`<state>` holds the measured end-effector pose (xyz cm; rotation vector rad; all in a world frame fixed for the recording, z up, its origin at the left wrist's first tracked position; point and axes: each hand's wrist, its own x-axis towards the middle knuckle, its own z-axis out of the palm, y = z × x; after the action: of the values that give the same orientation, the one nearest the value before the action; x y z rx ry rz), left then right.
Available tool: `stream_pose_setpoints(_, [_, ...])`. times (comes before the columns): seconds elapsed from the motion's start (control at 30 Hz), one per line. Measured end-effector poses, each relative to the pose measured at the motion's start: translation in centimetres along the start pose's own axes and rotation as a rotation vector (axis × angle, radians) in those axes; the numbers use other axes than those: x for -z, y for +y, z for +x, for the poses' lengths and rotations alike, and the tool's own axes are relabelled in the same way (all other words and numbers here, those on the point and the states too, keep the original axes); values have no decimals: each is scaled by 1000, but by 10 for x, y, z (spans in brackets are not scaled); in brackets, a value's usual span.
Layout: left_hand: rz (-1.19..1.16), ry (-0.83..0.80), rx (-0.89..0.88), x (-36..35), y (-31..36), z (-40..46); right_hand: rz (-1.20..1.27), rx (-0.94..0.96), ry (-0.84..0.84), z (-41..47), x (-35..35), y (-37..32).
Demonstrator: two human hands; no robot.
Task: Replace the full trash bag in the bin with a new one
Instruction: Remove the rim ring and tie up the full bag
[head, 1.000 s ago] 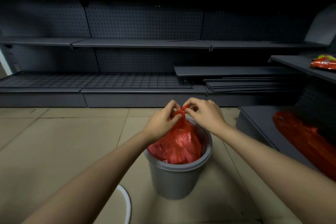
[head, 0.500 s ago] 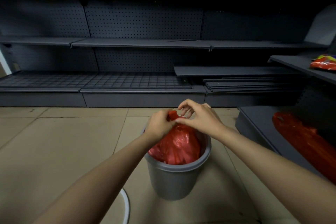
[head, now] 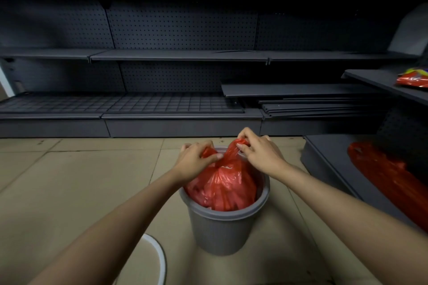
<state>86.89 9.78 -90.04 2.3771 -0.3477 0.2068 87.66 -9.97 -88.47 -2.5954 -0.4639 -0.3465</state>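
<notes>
Now the left hand (head: 196,161) and the right hand (head: 259,152) each pinch one end of the red trash bag (head: 222,185). It sits inside the grey bin (head: 222,227).

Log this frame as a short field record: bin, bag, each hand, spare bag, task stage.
bin: grey bin upright on the tiled floor
bag: red trash bag inside it, top gathered
left hand: left hand gripping one bag end
right hand: right hand gripping the other end
spare bag: red plastic on low right shelf
stage: tying; bag not yet lifted out
</notes>
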Motion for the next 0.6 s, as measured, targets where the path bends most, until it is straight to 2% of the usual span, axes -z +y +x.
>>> stream_pose_setpoints(0.1, [32,-36,-39,0,3,-1,53,-31,-37,4,-5,-1])
stream_pose_setpoints(0.23, [243,39,-137,-11,14,-2,159,-56,-48,9,-14,-5])
stream_pose_setpoints(0.3, [348,57,-257,-14,16,-4,198,-55,-63,10,-16,-5])
stream_pose_setpoints(0.4, [555,97,-553,-17,13,-5,213,-32,-83,8,-19,-3])
stream_pose_setpoints(0.47, [642,113,-657,-20,13,-8,200,-11,-84,7,-22,-1])
stream_pose_setpoints(0.53, [648,114,-673,-21,9,-9,203,4,-70,7,-23,-1])
stream_pose_setpoints(0.6, [586,118,-617,-19,6,-8,231,9,-48,8,-24,-3])
